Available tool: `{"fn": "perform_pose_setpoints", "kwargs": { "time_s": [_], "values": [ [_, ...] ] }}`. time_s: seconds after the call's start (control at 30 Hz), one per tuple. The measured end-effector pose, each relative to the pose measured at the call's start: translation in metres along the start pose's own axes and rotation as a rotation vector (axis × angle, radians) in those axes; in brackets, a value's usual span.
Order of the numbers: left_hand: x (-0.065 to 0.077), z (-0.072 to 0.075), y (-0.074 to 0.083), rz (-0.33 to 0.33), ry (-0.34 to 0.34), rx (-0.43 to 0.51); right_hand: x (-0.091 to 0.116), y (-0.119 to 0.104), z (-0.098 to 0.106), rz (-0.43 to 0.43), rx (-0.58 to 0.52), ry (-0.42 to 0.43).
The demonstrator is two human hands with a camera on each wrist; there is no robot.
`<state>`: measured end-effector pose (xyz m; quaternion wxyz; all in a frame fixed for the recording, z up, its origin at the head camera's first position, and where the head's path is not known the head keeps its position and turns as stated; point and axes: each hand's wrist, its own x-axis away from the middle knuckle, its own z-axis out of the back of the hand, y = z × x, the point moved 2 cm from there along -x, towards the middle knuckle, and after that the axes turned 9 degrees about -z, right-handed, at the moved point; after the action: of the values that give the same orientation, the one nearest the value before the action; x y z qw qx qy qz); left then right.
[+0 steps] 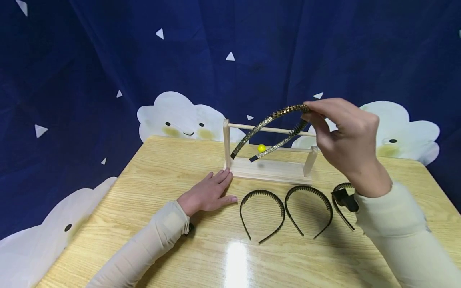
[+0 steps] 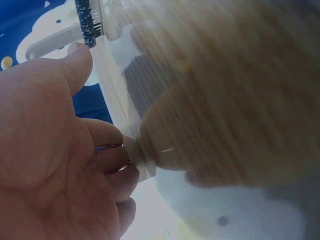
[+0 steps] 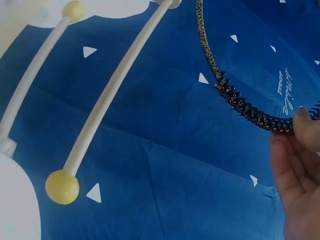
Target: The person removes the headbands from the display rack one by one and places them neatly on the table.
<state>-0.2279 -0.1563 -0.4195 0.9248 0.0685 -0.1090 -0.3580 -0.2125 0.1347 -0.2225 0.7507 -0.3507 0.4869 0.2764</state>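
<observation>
My right hand (image 1: pixel 347 138) pinches a glittery gold and silver headband (image 1: pixel 284 111) near the top of its arch, holding it up in front of a wooden rack (image 1: pixel 268 171). The band's two ends point left and down, overlapping the rack in the head view. In the right wrist view, thumb and fingers grip the beaded, toothed stretch of the headband (image 3: pixel 245 111). My left hand (image 1: pixel 209 195) lies on the table with fingers extended, fingertips right at the left end of the rack's base. The left wrist view shows those fingers against the base's edge (image 2: pixel 116 100).
Two black toothed headbands (image 1: pixel 262 192) (image 1: pixel 309 188) lie in front of the rack. Right of them is a black headband with a bow (image 1: pixel 344 200), partly behind my right forearm. A yellow ball (image 1: pixel 261 148) caps a rack rod. A blue curtain (image 1: pixel 201 60) hangs behind the wooden table (image 1: pixel 173 160).
</observation>
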Motion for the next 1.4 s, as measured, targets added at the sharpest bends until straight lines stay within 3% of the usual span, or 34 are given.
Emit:
{"fn": "perform_pose_setpoints", "kwargs": {
  "time_s": [0.37, 1.03, 1.4],
  "values": [
    [0.0, 0.0, 0.0, 0.01, -0.016, 0.003, 0.018, 0.003, 0.011, 0.016, -0.015, -0.07],
    [-0.001, 0.003, -0.001, -0.003, 0.004, 0.008, 0.059, 0.009, 0.027, 0.066, -0.017, -0.321],
    [0.0, 0.0, -0.001, -0.013, 0.007, 0.01, 0.091, 0.018, 0.027, -0.024, -0.092, -0.585]
  ]
}}
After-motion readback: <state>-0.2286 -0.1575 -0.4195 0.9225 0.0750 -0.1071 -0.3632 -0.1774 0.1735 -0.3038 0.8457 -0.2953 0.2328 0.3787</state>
